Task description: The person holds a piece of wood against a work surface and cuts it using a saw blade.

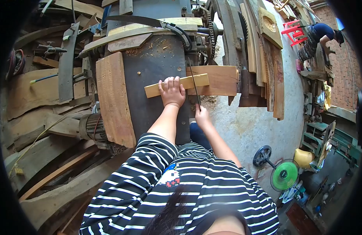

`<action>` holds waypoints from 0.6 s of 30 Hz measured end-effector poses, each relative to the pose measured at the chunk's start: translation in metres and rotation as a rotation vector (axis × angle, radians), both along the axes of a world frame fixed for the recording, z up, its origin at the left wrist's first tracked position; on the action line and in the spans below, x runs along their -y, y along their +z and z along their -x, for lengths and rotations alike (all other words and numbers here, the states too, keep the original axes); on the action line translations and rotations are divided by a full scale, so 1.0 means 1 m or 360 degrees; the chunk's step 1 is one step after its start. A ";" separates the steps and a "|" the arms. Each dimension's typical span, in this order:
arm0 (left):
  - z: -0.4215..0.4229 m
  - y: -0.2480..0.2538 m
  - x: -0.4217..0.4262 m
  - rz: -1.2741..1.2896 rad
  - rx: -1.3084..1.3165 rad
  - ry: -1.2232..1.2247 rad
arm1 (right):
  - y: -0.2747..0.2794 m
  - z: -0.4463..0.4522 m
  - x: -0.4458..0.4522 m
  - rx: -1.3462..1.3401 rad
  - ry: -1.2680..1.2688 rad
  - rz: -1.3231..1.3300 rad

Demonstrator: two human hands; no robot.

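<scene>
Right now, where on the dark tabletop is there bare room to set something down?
Between the thick board and the left forearm, on the wooden strip's near side. The far end is crowded: curved saw, boards, wood chips.

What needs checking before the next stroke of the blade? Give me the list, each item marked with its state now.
1. Strip held: ok, the left hand is on it.
2. Blade gripped: ok, the right hand is closed at its near end.
3. Blade set across the strip: ok, near the strip's right end.
4. Left hand clear of the blade: ok, a gap shows.
5. Strip clamped: not ok, no clamp shows on it.
6. Blade's teeth sound: cannot tell, it shows as a thin line.
</scene>
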State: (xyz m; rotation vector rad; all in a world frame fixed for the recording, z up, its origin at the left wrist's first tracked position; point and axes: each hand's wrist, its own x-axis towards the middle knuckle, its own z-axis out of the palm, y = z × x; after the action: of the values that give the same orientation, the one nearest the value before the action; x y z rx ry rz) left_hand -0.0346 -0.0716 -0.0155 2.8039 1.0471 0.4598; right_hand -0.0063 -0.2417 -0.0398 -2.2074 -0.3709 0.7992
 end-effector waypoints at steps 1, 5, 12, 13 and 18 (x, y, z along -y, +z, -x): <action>0.000 0.000 0.000 0.0001 -0.0009 -0.0001 | -0.002 0.011 0.010 -0.0016 -0.0009 -0.0021; -0.001 0.002 0.000 0.0027 -0.0073 0.0015 | 0.003 0.044 0.048 -0.0135 0.0008 -0.0008; 0.000 0.003 0.000 0.0045 -0.0111 0.0017 | 0.012 -0.016 -0.010 -0.0222 0.0118 -0.0089; 0.000 0.004 0.000 0.0038 -0.0113 0.0008 | 0.022 -0.026 -0.023 -0.0248 0.0109 -0.0073; 0.000 0.004 0.000 0.0032 -0.0099 0.0013 | 0.027 -0.028 -0.028 -0.0321 0.0127 -0.0028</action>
State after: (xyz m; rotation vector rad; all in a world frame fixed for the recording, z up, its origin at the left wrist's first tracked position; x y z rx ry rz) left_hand -0.0342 -0.0715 -0.0119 2.8144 1.0693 0.3631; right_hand 0.0219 -0.2136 -0.0132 -2.0837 -0.3662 1.0478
